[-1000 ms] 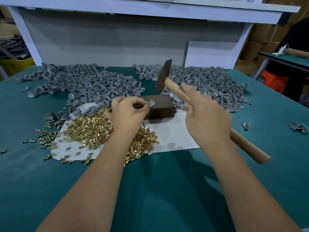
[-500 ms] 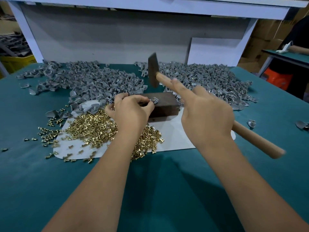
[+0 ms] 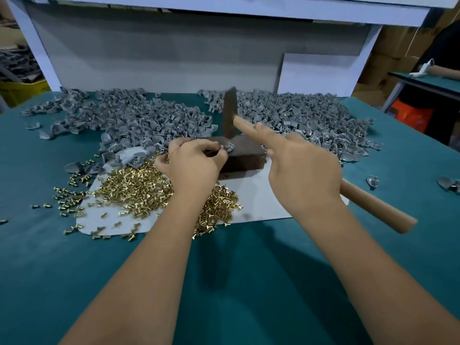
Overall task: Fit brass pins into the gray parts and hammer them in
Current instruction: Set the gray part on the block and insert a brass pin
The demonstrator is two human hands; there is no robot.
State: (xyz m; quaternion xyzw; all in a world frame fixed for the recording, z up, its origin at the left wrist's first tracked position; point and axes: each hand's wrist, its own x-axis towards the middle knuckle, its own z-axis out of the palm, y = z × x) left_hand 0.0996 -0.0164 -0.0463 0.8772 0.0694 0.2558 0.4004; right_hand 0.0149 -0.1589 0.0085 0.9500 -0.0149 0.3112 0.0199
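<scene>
Just beyond the left hand (image 3: pixel 196 163), whose fingertips pinch a small gray metal part (image 3: pixel 227 147) on the dark wooden block (image 3: pixel 242 155), the right hand (image 3: pixel 302 168) grips the wooden-handled hammer (image 3: pixel 230 115), head poised directly above it.

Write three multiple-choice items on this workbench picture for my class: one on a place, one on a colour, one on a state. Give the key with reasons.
1. Where does the gray part being worked on lie?
A. on the dark block
B. on the white sheet
C. in the yellow bin

2. What colour is the table cover?
A. red
B. teal
C. black

3. What is the right hand doing?
A. lying flat
B. scooping pins
C. gripping the hammer

Key: A, the left hand steadies the part on the block; B, teal shows all round; C, fingers wrap the wooden handle.
</scene>
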